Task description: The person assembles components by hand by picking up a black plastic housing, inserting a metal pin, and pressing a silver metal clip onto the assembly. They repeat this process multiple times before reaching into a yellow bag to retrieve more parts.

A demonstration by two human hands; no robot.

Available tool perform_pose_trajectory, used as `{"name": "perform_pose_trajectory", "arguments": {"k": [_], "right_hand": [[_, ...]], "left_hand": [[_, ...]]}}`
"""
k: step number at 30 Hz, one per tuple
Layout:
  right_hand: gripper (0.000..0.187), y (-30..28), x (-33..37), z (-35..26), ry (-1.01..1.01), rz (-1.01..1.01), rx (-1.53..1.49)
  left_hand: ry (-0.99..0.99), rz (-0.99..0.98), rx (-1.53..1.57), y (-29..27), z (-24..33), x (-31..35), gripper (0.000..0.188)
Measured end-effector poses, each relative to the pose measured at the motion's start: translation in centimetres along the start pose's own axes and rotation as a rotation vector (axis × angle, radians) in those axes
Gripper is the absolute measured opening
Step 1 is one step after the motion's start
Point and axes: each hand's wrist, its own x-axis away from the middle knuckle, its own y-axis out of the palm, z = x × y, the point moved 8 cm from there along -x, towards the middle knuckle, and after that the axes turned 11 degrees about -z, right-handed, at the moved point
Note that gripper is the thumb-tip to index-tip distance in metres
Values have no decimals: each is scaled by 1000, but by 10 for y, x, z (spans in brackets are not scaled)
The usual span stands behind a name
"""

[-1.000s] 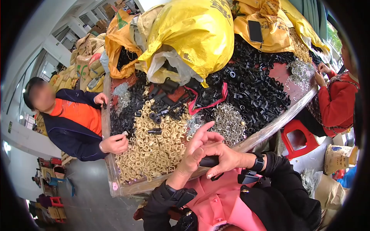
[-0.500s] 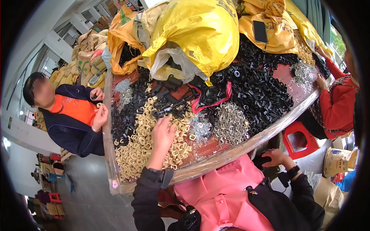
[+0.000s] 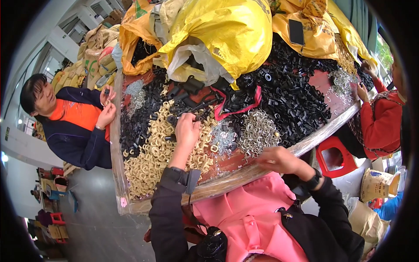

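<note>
The fingers of the left hand [image 3: 187,132] are bent, their tips down at the border between the black parts [image 3: 205,114] and the tan rings [image 3: 146,172]; whether they grasp a piece cannot be told, because the hand hides what lies under it. The fingers of the right hand [image 3: 280,160] are loosely curled over the near edge of the surface [image 3: 231,168], and whether anything is in them cannot be told either.

The black parts lie directly beyond the left fingertips and to both sides of them, so the left hand is the nearer one; the right is well apart from this patch. The pieces there point in mixed directions, and the long axis of any piece beneath the fingers is hidden. The metal hooks [image 3: 259,132] lie just beyond the right hand, toward its left, with small silver pieces [image 3: 222,138] between them and the rings. A pink strap [image 3: 241,111] bends behind the hooks.

Farther out, a large yellow sack [image 3: 227,32] stands at the back, and a phone [image 3: 296,32] rests on an orange sack [image 3: 314,41]. A co-worker [image 3: 78,124] at the left has both hands raised close together.
</note>
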Motion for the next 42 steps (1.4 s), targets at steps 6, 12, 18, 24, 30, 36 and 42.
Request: {"name": "perform_pose_trajectory", "arguments": {"k": [6,12,18,24,30,36,42], "right_hand": [[11,43,-66,27,120,75,297],[9,55,-83,36,200,46,441],[9,51,-83,31,146,88,432],[12,30,-81,14,113,90,-11],[10,22,-75,-20,100,175,-252],[8,12,-73,-37,-13,244,-84],[7,13,-68,-35,6,239,-73]], "left_hand": [[-10,-9,445,-3,-11,61,10],[-207,-238,1202,13,-21,121,10],[-402,-393,1749,45,8,131,14],[-401,-453,1702,75,19,125,15],[-304,-584,1712,88,42,110,17],[-263,-506,1949,75,60,109,22],[-217,-494,2008,67,67,113,28]]}}
